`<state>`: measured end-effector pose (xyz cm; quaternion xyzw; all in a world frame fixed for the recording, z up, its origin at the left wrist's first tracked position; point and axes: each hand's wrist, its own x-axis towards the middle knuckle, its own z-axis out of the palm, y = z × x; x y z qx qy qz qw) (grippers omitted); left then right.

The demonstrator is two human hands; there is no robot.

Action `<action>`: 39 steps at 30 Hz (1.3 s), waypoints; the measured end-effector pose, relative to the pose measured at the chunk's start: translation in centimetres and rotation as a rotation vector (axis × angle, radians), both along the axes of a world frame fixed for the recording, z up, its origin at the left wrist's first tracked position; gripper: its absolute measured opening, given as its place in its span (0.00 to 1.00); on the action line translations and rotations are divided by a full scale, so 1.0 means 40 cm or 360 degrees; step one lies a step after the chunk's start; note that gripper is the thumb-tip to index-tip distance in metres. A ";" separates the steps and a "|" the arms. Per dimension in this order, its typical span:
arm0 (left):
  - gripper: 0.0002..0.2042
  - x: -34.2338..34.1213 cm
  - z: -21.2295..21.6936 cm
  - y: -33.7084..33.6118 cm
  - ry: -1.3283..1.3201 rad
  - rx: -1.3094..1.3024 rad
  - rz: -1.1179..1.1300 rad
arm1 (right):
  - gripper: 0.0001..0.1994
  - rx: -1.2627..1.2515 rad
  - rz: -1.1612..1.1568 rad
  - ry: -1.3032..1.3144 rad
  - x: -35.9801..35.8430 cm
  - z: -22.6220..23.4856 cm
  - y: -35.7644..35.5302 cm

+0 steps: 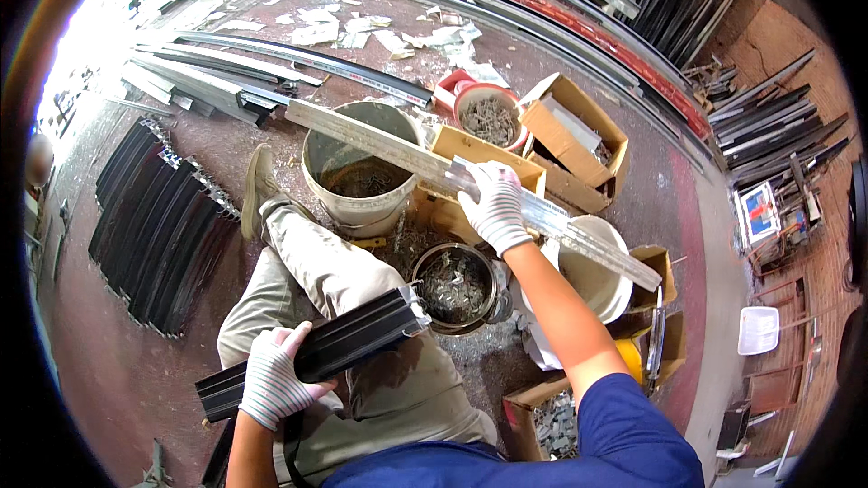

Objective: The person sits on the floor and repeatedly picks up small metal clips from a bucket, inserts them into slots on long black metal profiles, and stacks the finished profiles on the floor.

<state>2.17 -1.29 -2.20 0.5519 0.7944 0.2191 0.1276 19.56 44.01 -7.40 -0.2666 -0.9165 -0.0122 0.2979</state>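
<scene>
My left hand [278, 375], in a striped glove, is wrapped round a short black channel profile [348, 343]. The profile lies slanted over my thigh, and its far end has a ragged silvery edge. My right hand [495, 205], gloved too, is closed over a long grey bar [380, 143] that lies slantwise across the buckets. A shiny strip [547, 217] runs along the bar beneath this hand; I cannot tell whether it is a separate piece. Below the bar stands a round metal pot [414, 278] with small metal bits [455, 285] inside.
A large bucket [316, 185], a white bucket [615, 307], a red tub [463, 108] and cardboard boxes [561, 95] surround the bar. Black profiles [163, 226] lie stacked at left. Long metal profiles [362, 72] and paper scraps [316, 32] lie beyond. More bars lean at right.
</scene>
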 end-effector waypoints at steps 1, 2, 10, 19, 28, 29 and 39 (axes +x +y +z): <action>0.49 0.001 -0.001 -0.003 0.0021 0.0002 0.0003 | 0.30 0.0037 -0.0026 -0.0132 -0.029 0.002 0.010; 0.49 0.003 -0.002 -0.002 0.0041 0.0004 0.0003 | 0.33 0.0077 -0.0056 -0.0264 -0.056 0.004 0.018; 0.48 0.013 -0.013 -0.012 0.0114 -0.0014 0.0044 | 0.37 0.0311 -0.0193 -0.0518 -0.159 -0.036 0.040; 0.49 0.019 -0.020 -0.014 0.0130 0.0008 0.0056 | 0.38 0.0283 -0.0157 -0.0166 -0.136 0.027 0.092; 0.51 0.034 -0.013 -0.002 0.0067 -0.0074 0.0081 | 0.42 -0.0050 -0.0296 -0.0009 0.108 0.069 0.070; 0.50 0.032 -0.019 0.001 0.0034 -0.0053 0.0063 | 0.41 -0.0508 -0.0267 0.0198 0.142 0.037 0.079; 0.48 0.098 -0.012 0.063 0.0070 0.0027 -0.0035 | 0.40 -0.2643 0.0324 0.0450 0.250 0.102 -0.224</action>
